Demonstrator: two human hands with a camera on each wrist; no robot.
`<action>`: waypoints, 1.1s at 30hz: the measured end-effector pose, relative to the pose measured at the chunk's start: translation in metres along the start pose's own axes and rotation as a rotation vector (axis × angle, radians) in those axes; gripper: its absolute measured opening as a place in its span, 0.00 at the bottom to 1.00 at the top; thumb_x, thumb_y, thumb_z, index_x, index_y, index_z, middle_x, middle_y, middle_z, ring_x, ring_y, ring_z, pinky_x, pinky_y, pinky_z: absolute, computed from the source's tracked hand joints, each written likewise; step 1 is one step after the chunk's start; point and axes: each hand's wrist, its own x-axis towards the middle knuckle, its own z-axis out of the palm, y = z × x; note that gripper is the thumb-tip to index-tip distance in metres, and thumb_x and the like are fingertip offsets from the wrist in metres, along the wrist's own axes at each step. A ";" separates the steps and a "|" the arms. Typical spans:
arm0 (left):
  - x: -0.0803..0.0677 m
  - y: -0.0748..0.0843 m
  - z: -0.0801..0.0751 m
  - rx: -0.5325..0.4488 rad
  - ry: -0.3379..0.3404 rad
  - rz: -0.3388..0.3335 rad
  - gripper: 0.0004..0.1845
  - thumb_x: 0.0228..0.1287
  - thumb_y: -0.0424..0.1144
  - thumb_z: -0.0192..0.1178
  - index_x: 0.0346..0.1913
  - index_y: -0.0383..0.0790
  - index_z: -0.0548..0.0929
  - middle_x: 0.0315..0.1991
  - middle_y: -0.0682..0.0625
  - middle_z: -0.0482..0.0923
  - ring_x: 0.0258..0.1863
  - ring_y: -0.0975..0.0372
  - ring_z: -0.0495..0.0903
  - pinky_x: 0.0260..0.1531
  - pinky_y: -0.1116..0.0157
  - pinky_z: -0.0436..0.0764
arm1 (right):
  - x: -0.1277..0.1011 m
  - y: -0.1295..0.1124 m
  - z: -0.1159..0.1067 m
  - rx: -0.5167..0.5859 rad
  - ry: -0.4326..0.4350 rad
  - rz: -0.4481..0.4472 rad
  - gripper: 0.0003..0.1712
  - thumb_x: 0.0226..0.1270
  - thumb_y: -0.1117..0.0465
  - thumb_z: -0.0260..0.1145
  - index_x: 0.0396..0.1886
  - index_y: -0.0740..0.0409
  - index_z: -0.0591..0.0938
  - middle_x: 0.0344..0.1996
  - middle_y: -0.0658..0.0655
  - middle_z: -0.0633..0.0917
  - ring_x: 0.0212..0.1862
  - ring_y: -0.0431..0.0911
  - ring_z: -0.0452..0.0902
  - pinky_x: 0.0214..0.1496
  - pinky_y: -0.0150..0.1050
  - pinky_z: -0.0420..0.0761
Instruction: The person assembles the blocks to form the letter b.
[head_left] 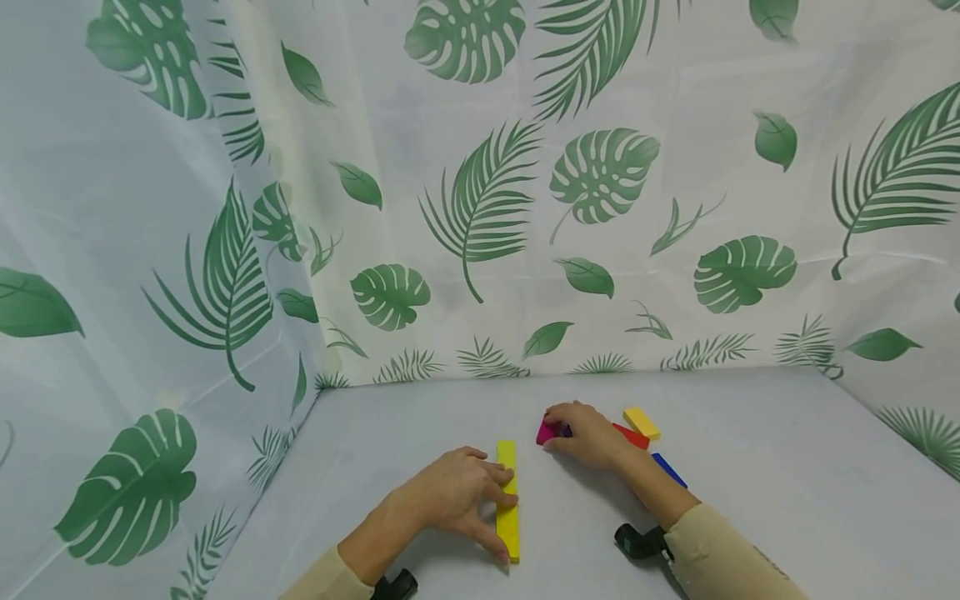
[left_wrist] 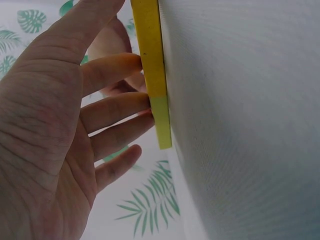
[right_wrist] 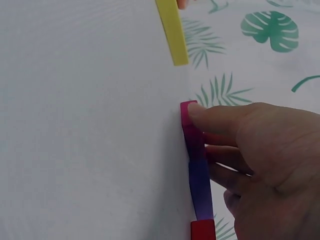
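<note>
head view: left hand point(head_left: 453, 498) laid flat on the grey tabletop point(head_left: 787, 483), fingers spread and nearly straight, tips touching the left edge of a long flat yellow bar point(head_left: 507, 500) lying lengthwise toward the camera. right hand point(head_left: 588, 433) further back and to the right, fingers curled over a small magenta block point(head_left: 546, 432), dark purple piece just visible beside it under the fingers. short yellow block point(head_left: 642, 422) just right of that hand, red block point(head_left: 632, 436) touching the hand's outer side, blue bar point(head_left: 668, 470) alongside the forearm. white leaf-print curtain point(head_left: 480, 183) closing off back and sides.

left wrist view: fingers point(left_wrist: 112, 107) extended, tips pressed against the side of the long flat yellow bar point(left_wrist: 152, 70), thumb reaching past its near end. nothing gripped; bar flat on the tabletop point(left_wrist: 245, 125).

right wrist view: right hand point(right_wrist: 260, 160) with forefinger tip resting on the magenta block point(right_wrist: 188, 125), other fingers curled behind it; thumb hidden, so pinching or only pressing not determinable. purple block point(right_wrist: 200, 187) end to end with the magenta one, red block point(right_wrist: 203, 230) next in line at the frame's bottom edge. long yellow bar point(right_wrist: 172, 32) well apart, further along the tabletop point(right_wrist: 90, 125).
</note>
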 end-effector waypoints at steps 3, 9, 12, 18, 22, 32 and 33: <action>-0.001 0.000 0.000 -0.005 -0.004 -0.003 0.40 0.42 0.82 0.50 0.54 0.63 0.83 0.60 0.56 0.76 0.61 0.72 0.70 0.64 0.55 0.68 | 0.001 -0.001 0.001 -0.004 -0.013 -0.004 0.25 0.59 0.55 0.72 0.56 0.55 0.81 0.58 0.53 0.80 0.63 0.54 0.70 0.65 0.57 0.69; 0.000 0.000 0.000 -0.005 -0.005 0.014 0.40 0.44 0.81 0.51 0.55 0.62 0.82 0.59 0.57 0.77 0.60 0.73 0.72 0.63 0.56 0.69 | 0.004 -0.003 0.001 -0.012 -0.029 -0.031 0.23 0.62 0.58 0.69 0.56 0.60 0.81 0.58 0.57 0.79 0.62 0.53 0.72 0.71 0.57 0.59; 0.000 -0.001 -0.001 -0.007 -0.010 0.020 0.39 0.44 0.81 0.51 0.55 0.62 0.82 0.59 0.57 0.77 0.60 0.73 0.72 0.63 0.56 0.69 | 0.005 -0.006 0.001 -0.008 -0.032 -0.033 0.23 0.62 0.59 0.69 0.56 0.61 0.81 0.58 0.58 0.79 0.61 0.54 0.73 0.70 0.57 0.60; 0.000 -0.001 -0.002 0.004 -0.010 0.016 0.40 0.44 0.81 0.50 0.55 0.63 0.82 0.60 0.57 0.76 0.60 0.73 0.72 0.63 0.55 0.69 | 0.011 -0.012 0.003 0.004 -0.020 -0.046 0.21 0.62 0.61 0.69 0.55 0.62 0.82 0.58 0.60 0.79 0.61 0.56 0.72 0.66 0.56 0.68; 0.001 -0.001 -0.003 0.010 -0.020 0.009 0.40 0.43 0.82 0.50 0.55 0.65 0.81 0.60 0.58 0.76 0.60 0.73 0.71 0.63 0.55 0.69 | 0.014 -0.012 0.003 0.002 -0.023 -0.049 0.21 0.63 0.61 0.68 0.55 0.62 0.81 0.59 0.60 0.78 0.62 0.57 0.71 0.64 0.56 0.69; 0.001 -0.002 -0.002 -0.009 -0.028 0.002 0.39 0.43 0.82 0.50 0.56 0.65 0.81 0.60 0.59 0.76 0.61 0.74 0.70 0.64 0.55 0.68 | 0.016 -0.014 0.005 0.031 -0.041 0.009 0.22 0.63 0.62 0.68 0.57 0.60 0.80 0.60 0.58 0.78 0.63 0.56 0.70 0.65 0.55 0.69; 0.001 -0.002 -0.002 -0.009 -0.029 0.002 0.39 0.43 0.81 0.50 0.56 0.65 0.81 0.60 0.59 0.75 0.61 0.74 0.70 0.64 0.55 0.68 | 0.017 -0.015 0.005 0.031 -0.041 0.011 0.22 0.63 0.62 0.68 0.57 0.61 0.80 0.59 0.58 0.78 0.63 0.56 0.70 0.65 0.55 0.69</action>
